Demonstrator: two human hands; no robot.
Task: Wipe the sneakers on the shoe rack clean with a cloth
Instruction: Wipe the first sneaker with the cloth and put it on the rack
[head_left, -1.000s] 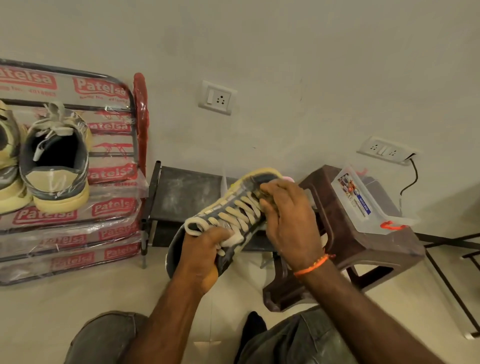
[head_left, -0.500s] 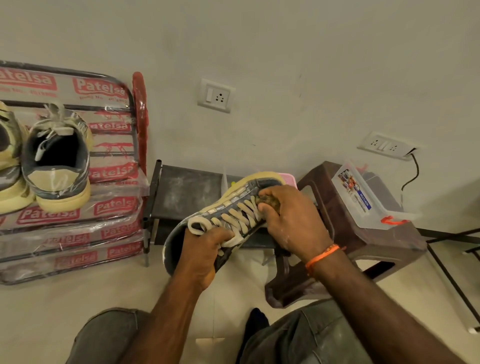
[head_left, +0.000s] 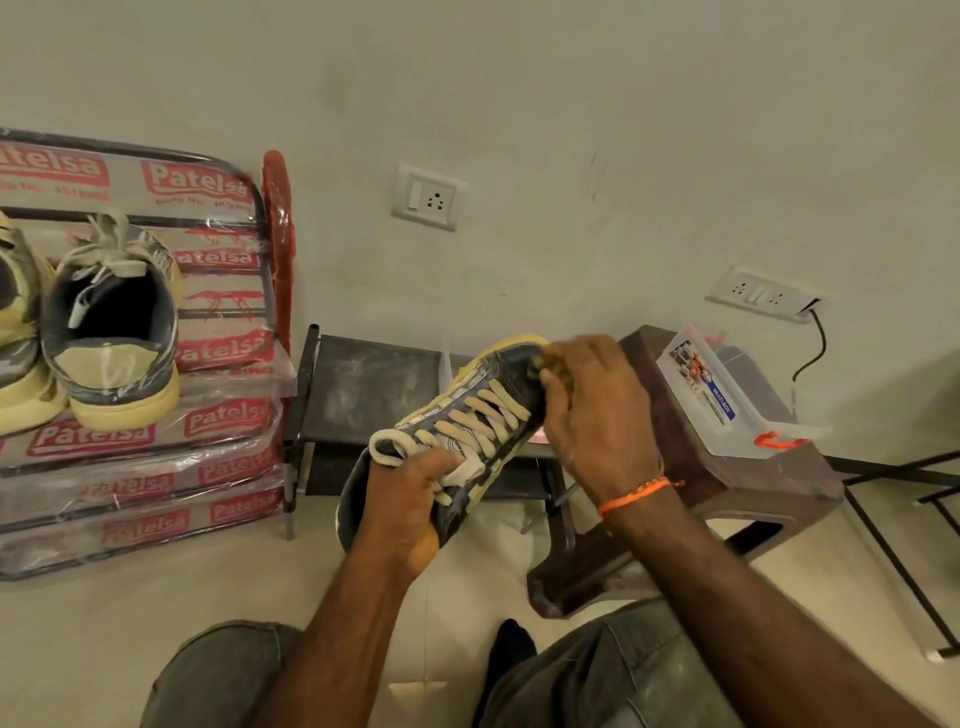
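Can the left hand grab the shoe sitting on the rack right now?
Probably not right away. The left hand is gripping the sneaker being wiped, so it is busy. Nothing stands between it and the shoe on the rack, though.

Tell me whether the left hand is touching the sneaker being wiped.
Touching. The head view shows the left hand gripping the sneaker at its heel end, fingers curled over the collar beside the laces.
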